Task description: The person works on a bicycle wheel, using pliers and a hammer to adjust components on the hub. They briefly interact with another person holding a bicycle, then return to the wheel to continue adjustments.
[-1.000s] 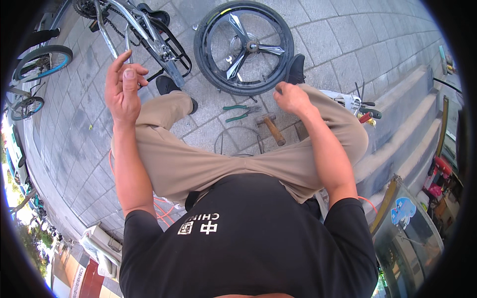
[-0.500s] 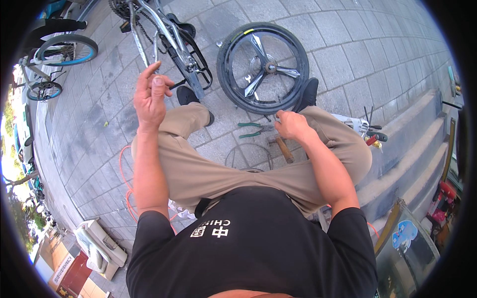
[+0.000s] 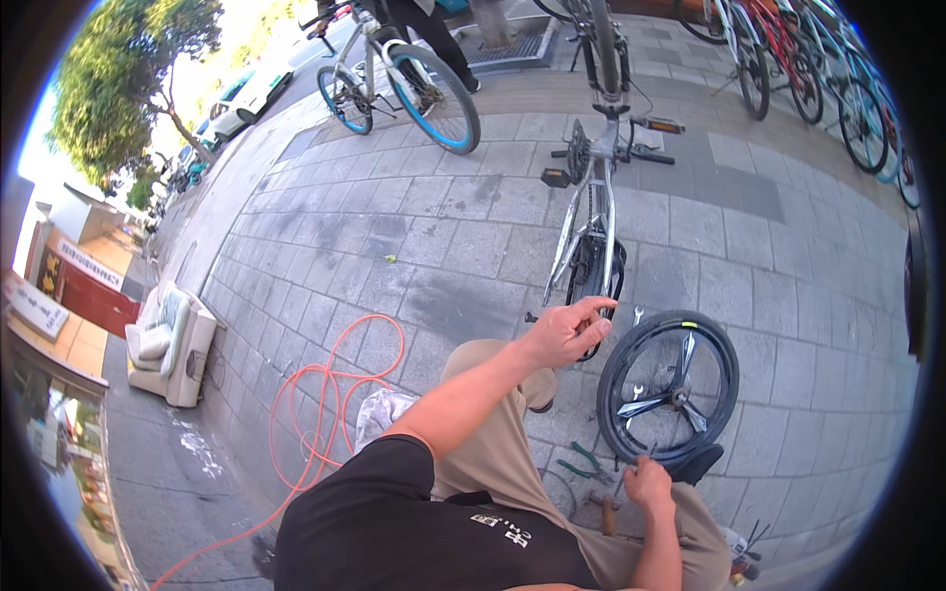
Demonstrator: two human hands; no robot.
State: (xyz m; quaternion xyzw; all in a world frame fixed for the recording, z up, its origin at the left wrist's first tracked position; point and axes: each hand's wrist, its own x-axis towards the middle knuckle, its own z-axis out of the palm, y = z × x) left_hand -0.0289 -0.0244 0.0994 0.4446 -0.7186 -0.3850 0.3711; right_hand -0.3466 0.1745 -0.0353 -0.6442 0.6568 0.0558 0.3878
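My left hand (image 3: pixel 567 335) is raised in the air over my left knee, in front of the bicycle frame. It holds nothing I can see; the index finger is stretched out and the thumb stands apart. My right hand (image 3: pixel 647 483) is closed, fingers curled, at the near edge of a black-tyred wheel (image 3: pixel 729 369) with silver spokes lying on the paving. What the fingers pinch, if anything, is too small to make out. Beside that hand lie green-handled pliers (image 3: pixel 579 461) and a wooden-handled hammer (image 3: pixel 608 517). A small wrench (image 3: pixel 638 392) shows through the wheel.
Ahead stands a silver bicycle frame (image 3: pixel 596 202) without its near wheel. An orange hose (image 3: pixel 330 369) coils on the paving at left, near a cream sofa seat (image 3: pixel 187 369). A bicycle with blue rims (image 3: pixel 434 98) and a person's dark-trousered legs (image 3: pixel 429 30) are farther off; several bicycles (image 3: pixel 764 59) line the far right.
My view has swung left and up, bringing in the street, hose and more bicycles. My left hand stays raised, now pointing right in the picture; my right hand stays by the wheel's near edge.
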